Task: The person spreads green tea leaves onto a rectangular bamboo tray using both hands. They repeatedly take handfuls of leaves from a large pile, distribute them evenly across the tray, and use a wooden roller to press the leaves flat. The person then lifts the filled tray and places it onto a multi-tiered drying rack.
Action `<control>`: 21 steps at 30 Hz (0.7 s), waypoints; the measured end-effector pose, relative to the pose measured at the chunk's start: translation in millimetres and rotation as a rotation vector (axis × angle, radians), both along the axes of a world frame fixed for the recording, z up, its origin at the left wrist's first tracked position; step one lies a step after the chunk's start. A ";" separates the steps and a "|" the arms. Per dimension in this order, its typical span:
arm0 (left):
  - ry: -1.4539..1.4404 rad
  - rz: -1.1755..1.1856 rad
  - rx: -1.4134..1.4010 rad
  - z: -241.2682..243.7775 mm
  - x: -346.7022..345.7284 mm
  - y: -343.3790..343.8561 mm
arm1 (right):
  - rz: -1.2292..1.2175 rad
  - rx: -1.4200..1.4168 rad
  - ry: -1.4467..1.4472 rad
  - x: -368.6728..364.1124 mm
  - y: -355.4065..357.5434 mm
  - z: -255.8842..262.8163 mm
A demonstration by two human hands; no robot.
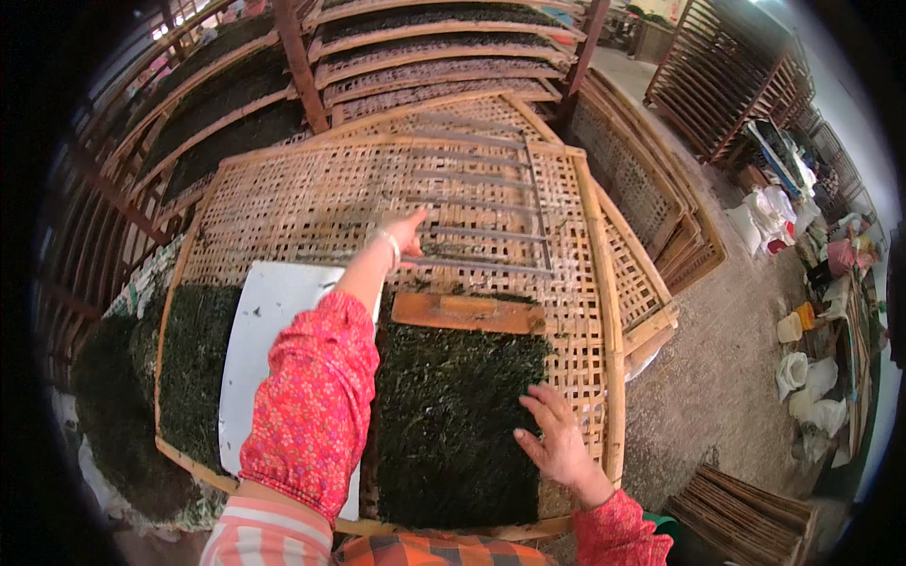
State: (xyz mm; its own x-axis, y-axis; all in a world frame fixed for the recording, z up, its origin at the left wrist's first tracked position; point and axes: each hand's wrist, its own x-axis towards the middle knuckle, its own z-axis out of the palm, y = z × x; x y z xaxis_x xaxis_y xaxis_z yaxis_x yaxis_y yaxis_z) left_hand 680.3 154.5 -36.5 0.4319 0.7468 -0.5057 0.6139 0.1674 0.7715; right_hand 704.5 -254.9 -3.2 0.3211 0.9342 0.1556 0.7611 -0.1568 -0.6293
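A woven bamboo tray (283, 191) with a bamboo frame lies before me on another such tray. My left hand (407, 237) reaches over its far half, fingers apart, at the left end of a thin barred metal frame (488, 205); whether it touches the frame I cannot tell. My right hand (555, 439) hovers by the right edge of a dark green leafy sheet (460, 417), fingers spread, holding nothing. An orange-brown wooden block (467, 313) lies along the sheet's far edge. A white board (265, 318) lies under my left arm, with another green sheet (198, 361) left of it.
A dark green leafy heap (120, 417) lies at the left. Racks of filled trays (439, 53) stand beyond. More trays lean at the right (630, 148). White bags (761, 216), small buckets (789, 328) and stacked slatted frames (743, 509) are on the floor at the right.
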 end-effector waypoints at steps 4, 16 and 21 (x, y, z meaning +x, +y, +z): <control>0.047 -0.120 0.860 67.7 -30.3 -18.7 | 0.073 0.102 -0.060 17.6 42.5 11.6; 0.197 -0.123 0.911 37.1 -343.8 -139.9 | 0.097 -0.129 -0.386 49.0 171.9 -15.6; 0.364 -0.186 0.762 44.1 -320.9 -144.2 | 0.003 0.096 -0.787 22.7 143.7 9.1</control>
